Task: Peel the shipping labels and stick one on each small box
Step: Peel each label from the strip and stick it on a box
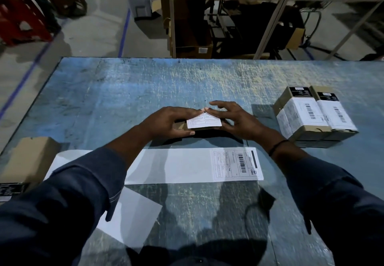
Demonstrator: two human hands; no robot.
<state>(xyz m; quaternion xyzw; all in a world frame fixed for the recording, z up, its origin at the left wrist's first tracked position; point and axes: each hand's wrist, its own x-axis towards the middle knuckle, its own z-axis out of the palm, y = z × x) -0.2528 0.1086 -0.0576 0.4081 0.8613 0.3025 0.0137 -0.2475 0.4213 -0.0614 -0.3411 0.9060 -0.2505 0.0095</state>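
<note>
Warehouse racks and a bare concrete floor lie behind a scratched blue table, all seen from the head camera.

At the middle of the table both hands work on one small box. A white label already lies on its top face. The left hand covers the box's left end, with the thumb along the near side and the fingers across the top, holding it steady. The right hand is spread and holds nothing. One of its fingertips presses the label's far corner, and the thumb sits at the label's right edge. I judge this label to be in the smoothing-down step.

To the right, well apart, stand labelled boxes, two side by side on top; whether more sit under them I cannot tell. Near the person lies a long backing strip with one last label at its right end, not yet peeled. At the left edge a plain box shows no label on the faces in view. A loose sheet of bare backing lies nearer still. So most of the work looks done, with probably one box left.
</note>
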